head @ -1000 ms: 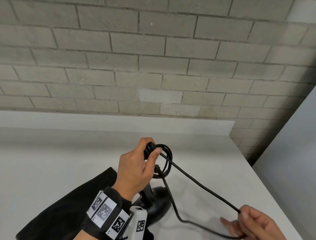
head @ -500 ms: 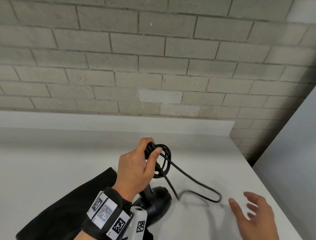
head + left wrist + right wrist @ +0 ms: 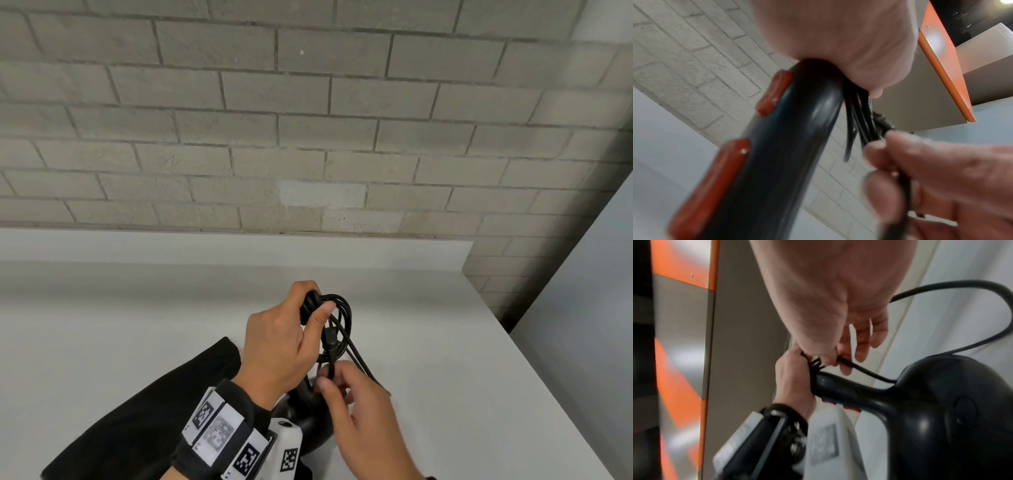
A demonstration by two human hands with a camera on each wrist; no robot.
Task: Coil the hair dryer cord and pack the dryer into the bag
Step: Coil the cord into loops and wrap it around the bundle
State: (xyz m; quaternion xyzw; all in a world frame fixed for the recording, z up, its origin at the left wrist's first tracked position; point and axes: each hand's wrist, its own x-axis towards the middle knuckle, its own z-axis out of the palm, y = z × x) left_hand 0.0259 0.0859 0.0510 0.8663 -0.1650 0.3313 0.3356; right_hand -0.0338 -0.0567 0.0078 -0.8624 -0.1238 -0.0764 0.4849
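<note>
Item: black hair dryer [image 3: 310, 421], lower centre of the head view, body resting on the white table [image 3: 428, 342], handle rising into the left hand [image 3: 281, 346]. Left hand closed round the handle end, thumb pinning several loops of cord [image 3: 344, 320] against it. Right hand [image 3: 363, 411] at the lower right of centre, thumb and fingertips pinching the free run of cord just below the coil; a slack bight of cord trailed past the dryer body in the right wrist view. Black bag [image 3: 147, 411] lay flat on the table at lower left, beside the left wrist, with the dryer not yet inside. Red switches [image 3: 729, 167] visible on the handle in the left wrist view. Handling note, as judgement: the remaining slack would best be fed up in loops matching those already held, the left thumb lifting only briefly to admit each turn, so the coil did not spring open; the plug end could not be located with certainty.
</note>
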